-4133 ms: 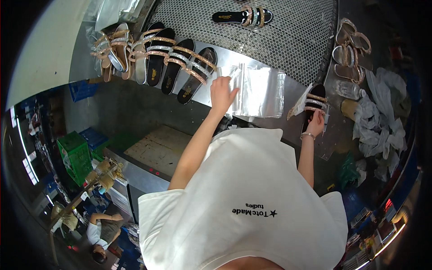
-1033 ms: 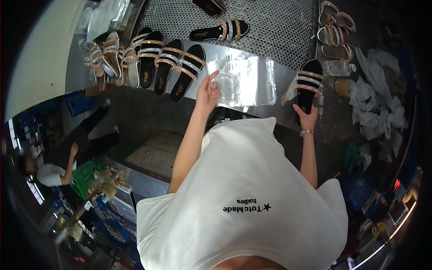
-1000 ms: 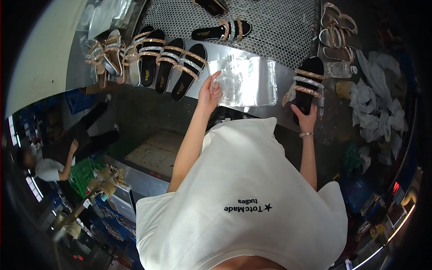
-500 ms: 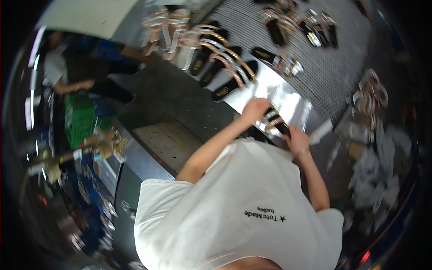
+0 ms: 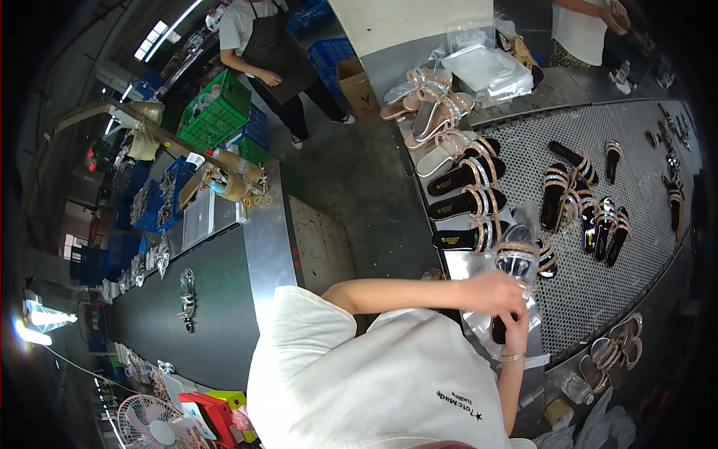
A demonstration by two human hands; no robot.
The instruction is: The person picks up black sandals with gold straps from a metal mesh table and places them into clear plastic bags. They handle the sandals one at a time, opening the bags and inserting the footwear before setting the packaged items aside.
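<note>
A black-soled sandal (image 5: 514, 263) with glittery rose-gold straps sits partly inside a clear plastic bag (image 5: 527, 224) at the edge of the metal table (image 5: 456, 262). My left hand (image 5: 492, 290) grips the bag and sandal around the middle. Just below it, my right hand (image 5: 513, 331), with a bracelet on the wrist, holds the sandal's heel end. Both hands are close together over the table's near edge.
A row of similar sandals (image 5: 465, 178) lies along the table, and several more sandals (image 5: 591, 213) rest on the perforated belt (image 5: 628, 157). Clear bags (image 5: 486, 67) are stacked at the far end. Left is a dark conveyor (image 5: 187, 329), green crates (image 5: 217, 112) and a person in an apron (image 5: 269, 45).
The view has swung round to the left. The sandal that my right hand held up alone is now held by both hands, with a clear bag around it.
</note>
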